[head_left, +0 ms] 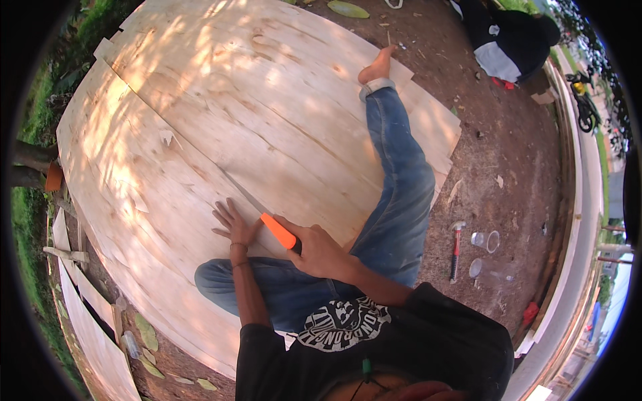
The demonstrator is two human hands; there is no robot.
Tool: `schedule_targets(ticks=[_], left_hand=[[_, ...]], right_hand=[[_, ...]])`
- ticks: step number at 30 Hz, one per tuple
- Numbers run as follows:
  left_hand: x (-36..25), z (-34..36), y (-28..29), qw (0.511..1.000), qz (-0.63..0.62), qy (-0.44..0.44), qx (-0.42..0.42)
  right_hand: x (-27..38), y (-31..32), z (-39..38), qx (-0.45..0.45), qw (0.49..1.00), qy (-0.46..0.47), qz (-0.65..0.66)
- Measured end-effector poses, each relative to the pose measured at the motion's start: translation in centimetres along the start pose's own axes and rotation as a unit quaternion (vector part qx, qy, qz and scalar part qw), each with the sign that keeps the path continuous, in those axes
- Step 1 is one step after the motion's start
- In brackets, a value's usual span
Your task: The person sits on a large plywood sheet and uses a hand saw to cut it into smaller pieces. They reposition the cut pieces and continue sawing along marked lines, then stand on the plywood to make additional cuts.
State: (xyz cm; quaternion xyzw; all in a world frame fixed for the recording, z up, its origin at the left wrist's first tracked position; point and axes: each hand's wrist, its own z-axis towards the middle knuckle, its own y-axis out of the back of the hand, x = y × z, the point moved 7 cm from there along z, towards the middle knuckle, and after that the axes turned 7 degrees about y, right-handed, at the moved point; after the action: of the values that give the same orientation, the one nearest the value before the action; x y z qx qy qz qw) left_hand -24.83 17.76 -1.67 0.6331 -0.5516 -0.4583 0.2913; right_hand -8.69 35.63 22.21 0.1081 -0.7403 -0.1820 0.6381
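Note:
I sit on a large pale plywood sheet [281, 113] in dappled light. My right hand [316, 248] is closed on the orange handle of a handsaw [277, 228], whose blade reaches up-left along a long straight line in the wood. My left hand [234, 225] lies on the sheet just left of the saw, fingers spread. My jeans-clad legs [394, 174] rest on the sheet, the right one stretched toward the far edge.
On the dirt to my right lie a hammer [456, 250] and clear cups [479, 239]. A dark heap [508, 50] sits at the top right, near a yellow-and-black motorbike [582, 107]. Loose wood strips [87, 317] and a plastic bottle [131, 343] lie at the left.

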Motion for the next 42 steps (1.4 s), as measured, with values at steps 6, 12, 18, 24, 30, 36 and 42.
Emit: schedule_targets(ticks=[6,12,18,24,30,36,42], left_hand=[[0.9,0.1,-0.1,1.0,0.003,0.001,0.011],[0.4,-0.3,0.2,0.999,-0.007,-0.032,-0.011],[0.3,0.1,0.3,1.0,-0.013,-0.022,-0.009],[-0.2,-0.5,0.1,0.999,-0.025,-0.02,-0.009],[-0.3,-1.0,-0.2,1.0,-0.02,-0.006,0.006],[-0.4,-0.5,0.4,0.999,-0.019,-0.02,-0.021],[-0.3,-0.6,0.0,1.0,-0.017,-0.019,-0.018]], right_hand=[[0.3,0.4,-0.8,-0.003,1.0,0.023,0.004],[-0.5,0.2,-0.7,0.013,0.999,-0.028,0.015],[-0.3,0.2,-1.1,-0.018,0.999,0.007,0.028],[-0.5,0.5,-1.1,-0.001,0.999,-0.028,0.025],[-0.3,1.2,-1.8,-0.017,1.0,-0.001,0.024],[-1.1,-0.2,0.1,0.001,0.999,-0.029,0.022],[-0.8,0.2,-0.2,-0.017,1.0,-0.005,0.022]])
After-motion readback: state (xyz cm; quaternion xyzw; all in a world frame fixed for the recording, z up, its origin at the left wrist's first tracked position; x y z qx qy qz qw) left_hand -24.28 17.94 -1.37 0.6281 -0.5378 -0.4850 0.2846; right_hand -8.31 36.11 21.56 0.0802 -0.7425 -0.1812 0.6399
